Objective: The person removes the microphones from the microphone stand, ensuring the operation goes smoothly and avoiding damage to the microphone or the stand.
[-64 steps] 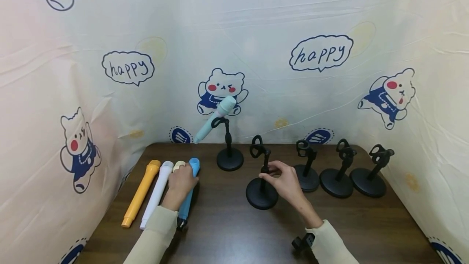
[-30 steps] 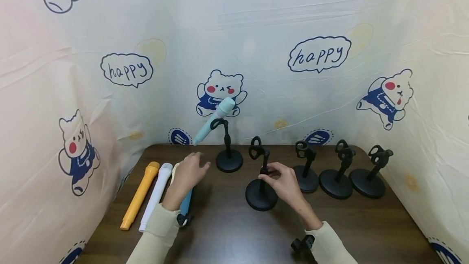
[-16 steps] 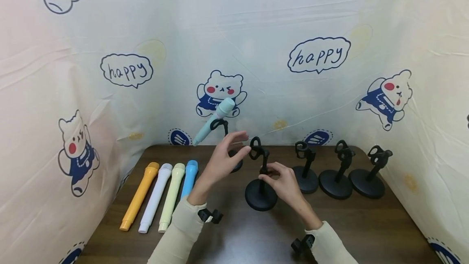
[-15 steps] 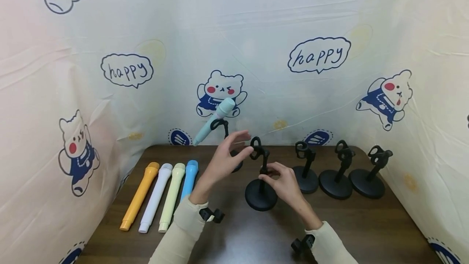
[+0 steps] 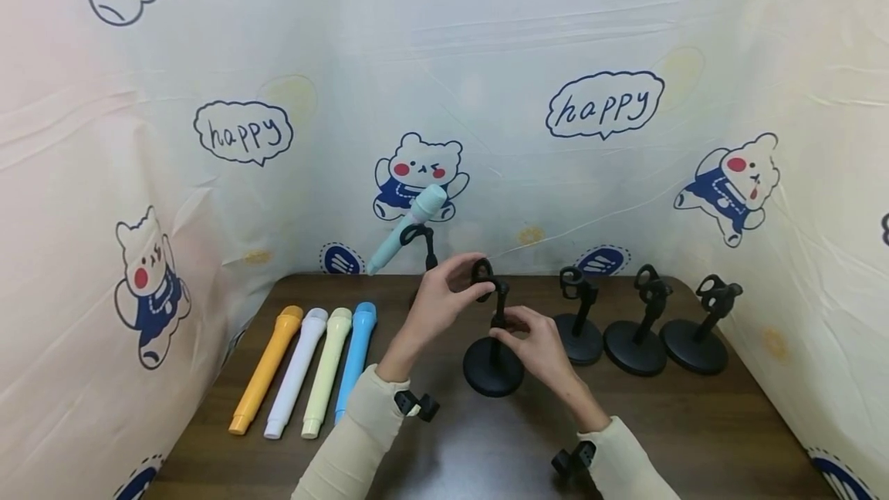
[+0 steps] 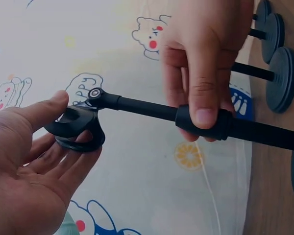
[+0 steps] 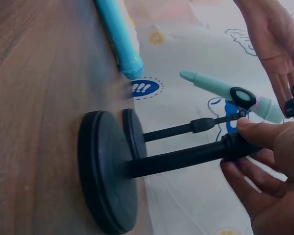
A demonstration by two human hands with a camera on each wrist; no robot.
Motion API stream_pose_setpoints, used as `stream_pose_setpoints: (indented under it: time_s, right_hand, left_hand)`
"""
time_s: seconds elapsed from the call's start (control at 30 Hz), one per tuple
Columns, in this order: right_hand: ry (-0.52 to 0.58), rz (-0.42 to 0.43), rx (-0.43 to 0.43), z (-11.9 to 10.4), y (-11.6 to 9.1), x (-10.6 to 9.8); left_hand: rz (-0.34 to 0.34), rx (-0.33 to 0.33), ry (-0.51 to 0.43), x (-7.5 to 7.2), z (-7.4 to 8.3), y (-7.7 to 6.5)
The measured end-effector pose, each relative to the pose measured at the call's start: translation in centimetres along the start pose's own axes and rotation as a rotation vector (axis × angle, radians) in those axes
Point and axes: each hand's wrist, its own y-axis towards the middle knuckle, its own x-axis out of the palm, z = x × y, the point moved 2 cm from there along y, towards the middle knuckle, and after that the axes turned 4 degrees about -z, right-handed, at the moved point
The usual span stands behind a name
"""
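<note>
A black desktop microphone stand (image 5: 493,378) stands upright on its round base at mid-table. My right hand (image 5: 540,342) pinches its pole at the collar (image 6: 183,117), thumb on one side and fingers on the other. My left hand (image 5: 432,305) is at the top of the same stand, thumb and fingers around the ring-shaped clip (image 6: 77,128), which holds no microphone. Behind, a mint microphone (image 5: 404,231) sits tilted in the clip of another stand (image 7: 179,131); in the head view my left hand hides that stand's base.
Left on the brown table (image 5: 444,469) lie an orange microphone (image 5: 267,369), a white one (image 5: 295,375), a pale yellow one (image 5: 326,376) and a blue one (image 5: 356,353), side by side. Three more black stands (image 5: 582,339) line the right side. A printed cloth (image 5: 486,60) hangs behind.
My left hand has left the row of microphones with nothing in it, moved right and taken hold of the stand's clip. My right hand stays on the pole.
</note>
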Motion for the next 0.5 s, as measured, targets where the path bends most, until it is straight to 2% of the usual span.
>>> stream_pose_setpoints:
  time_s: [0.23, 0.5]
  right_hand:
    - [-0.054, 0.011, 0.04, -0.86, 0.35, 0.1]
    - [-0.094, 0.034, 0.007, -0.92, 0.64, -0.14]
  left_hand:
    - [0.013, 0.009, -0.02, 0.0, -0.27, 0.01]
    - [0.009, 0.029, -0.036, 0.05, -0.31, 0.17]
